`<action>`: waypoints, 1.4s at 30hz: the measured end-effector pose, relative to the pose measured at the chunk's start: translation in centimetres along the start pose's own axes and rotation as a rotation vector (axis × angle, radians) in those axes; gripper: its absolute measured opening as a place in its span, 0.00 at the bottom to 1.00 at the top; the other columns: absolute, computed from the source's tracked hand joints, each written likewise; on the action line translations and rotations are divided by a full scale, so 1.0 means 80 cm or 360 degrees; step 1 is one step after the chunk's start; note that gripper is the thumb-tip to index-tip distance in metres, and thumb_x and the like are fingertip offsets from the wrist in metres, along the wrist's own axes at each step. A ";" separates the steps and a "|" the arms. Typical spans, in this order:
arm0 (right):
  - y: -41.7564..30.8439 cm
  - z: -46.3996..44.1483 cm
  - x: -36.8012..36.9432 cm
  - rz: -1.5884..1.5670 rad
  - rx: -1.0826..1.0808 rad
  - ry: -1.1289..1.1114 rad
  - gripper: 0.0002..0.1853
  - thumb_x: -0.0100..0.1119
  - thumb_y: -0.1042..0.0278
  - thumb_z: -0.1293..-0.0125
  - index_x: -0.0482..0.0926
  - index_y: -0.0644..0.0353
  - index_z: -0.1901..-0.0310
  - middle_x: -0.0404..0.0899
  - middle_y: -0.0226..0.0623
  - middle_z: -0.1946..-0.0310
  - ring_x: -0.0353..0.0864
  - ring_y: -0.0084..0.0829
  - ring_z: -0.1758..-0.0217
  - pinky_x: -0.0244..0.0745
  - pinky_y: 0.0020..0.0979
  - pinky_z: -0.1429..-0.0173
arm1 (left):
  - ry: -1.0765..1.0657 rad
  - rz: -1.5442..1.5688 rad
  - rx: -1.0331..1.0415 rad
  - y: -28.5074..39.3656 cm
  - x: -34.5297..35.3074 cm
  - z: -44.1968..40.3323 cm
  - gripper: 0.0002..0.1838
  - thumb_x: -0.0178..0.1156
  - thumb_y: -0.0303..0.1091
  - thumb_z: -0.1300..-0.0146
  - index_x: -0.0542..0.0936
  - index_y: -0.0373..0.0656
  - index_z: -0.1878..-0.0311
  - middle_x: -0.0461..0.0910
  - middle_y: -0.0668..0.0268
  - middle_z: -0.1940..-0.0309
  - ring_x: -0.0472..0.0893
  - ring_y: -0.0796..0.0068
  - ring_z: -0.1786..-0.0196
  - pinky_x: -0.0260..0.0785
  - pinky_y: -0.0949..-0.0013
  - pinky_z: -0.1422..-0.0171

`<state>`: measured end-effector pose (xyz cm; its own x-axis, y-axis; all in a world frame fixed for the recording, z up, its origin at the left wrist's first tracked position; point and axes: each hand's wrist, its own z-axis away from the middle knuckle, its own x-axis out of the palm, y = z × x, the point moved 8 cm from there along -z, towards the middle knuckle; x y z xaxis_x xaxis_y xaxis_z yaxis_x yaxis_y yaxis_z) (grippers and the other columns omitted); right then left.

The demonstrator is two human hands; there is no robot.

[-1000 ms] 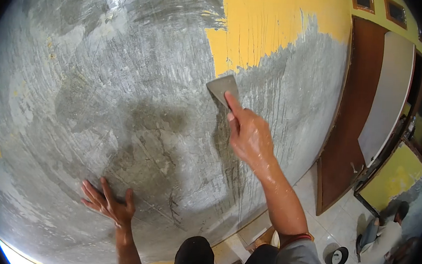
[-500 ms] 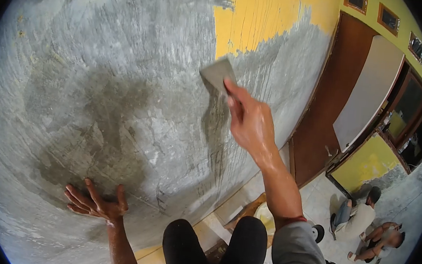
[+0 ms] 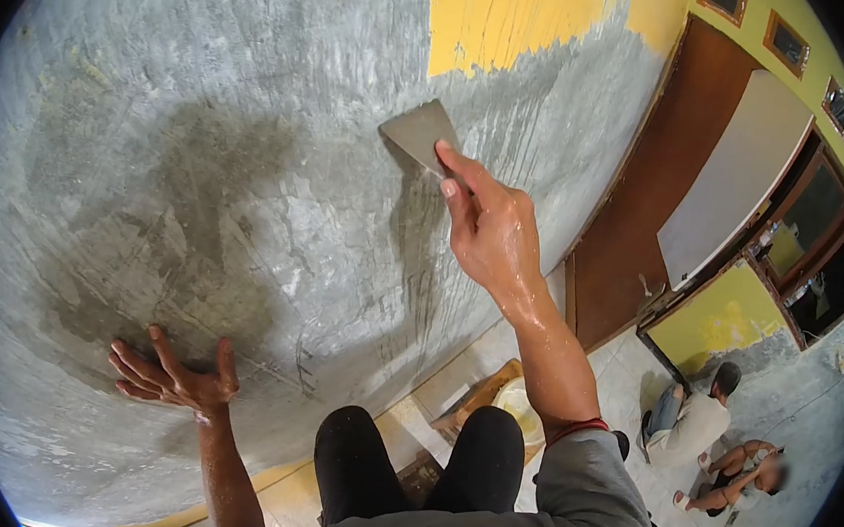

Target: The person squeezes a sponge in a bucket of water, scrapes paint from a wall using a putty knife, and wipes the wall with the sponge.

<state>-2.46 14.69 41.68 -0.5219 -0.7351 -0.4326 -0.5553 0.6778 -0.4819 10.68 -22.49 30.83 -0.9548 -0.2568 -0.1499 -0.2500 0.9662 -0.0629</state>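
Observation:
A flat scraper (image 3: 420, 133) with a broad grey blade is gripped in my right hand (image 3: 490, 231), the index finger pressed along the blade. Its edge lies at the grey wall (image 3: 335, 226), just below a patch of yellow paint (image 3: 523, 21) with a ragged lower border. My right hand and forearm look wet. Lower left, my left hand (image 3: 176, 378) rests on the wall with its fingers spread and holds nothing. Dark shadows and streaks cross the wall between the two hands.
Beneath me, a pale bucket (image 3: 521, 413) stands by a wooden board (image 3: 470, 408) on the tiled floor. A brown door (image 3: 638, 202) and a leaning white panel (image 3: 725, 180) are at right. Two people, one in a light shirt (image 3: 694, 428), sit on the floor at lower right.
My view has shifted slightly. The scraper sits a little farther below the yellow patch, its blade turned somewhat. My left hand stays spread on the wall.

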 end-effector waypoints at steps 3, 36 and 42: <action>-0.011 -0.013 -0.007 -0.0019 0.0009 0.0024 0.17 0.61 0.70 0.28 0.82 0.55 0.39 0.82 0.52 0.74 0.77 0.39 0.79 0.72 0.38 0.71 | -0.0020 0.0023 0.0028 -0.004 -0.003 0.001 0.51 0.52 0.77 0.39 0.66 0.51 0.22 0.49 0.43 0.18 0.48 0.37 0.17 0.27 0.28 0.21; -0.018 -0.039 -0.012 -0.0020 0.0032 0.0040 0.17 0.60 0.61 0.25 0.82 0.51 0.38 0.88 0.51 0.67 0.89 0.43 0.69 0.80 0.41 0.59 | -0.0042 0.0095 0.0032 -0.006 -0.002 0.008 0.51 0.49 0.79 0.39 0.68 0.51 0.23 0.49 0.40 0.19 0.46 0.37 0.17 0.21 0.32 0.20; -0.016 -0.055 -0.030 0.0061 0.0089 -0.0041 0.16 0.59 0.63 0.25 0.83 0.49 0.38 0.88 0.52 0.62 0.90 0.41 0.66 0.82 0.38 0.56 | -0.0048 0.0113 0.0041 -0.008 -0.001 0.006 0.51 0.49 0.79 0.39 0.68 0.51 0.23 0.49 0.41 0.19 0.46 0.37 0.17 0.21 0.33 0.20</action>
<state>-3.39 15.62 46.67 -0.5249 -0.7092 -0.4707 -0.4978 0.7043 -0.5061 10.97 -23.09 30.38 -0.9646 -0.1884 -0.1847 -0.1770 0.9812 -0.0765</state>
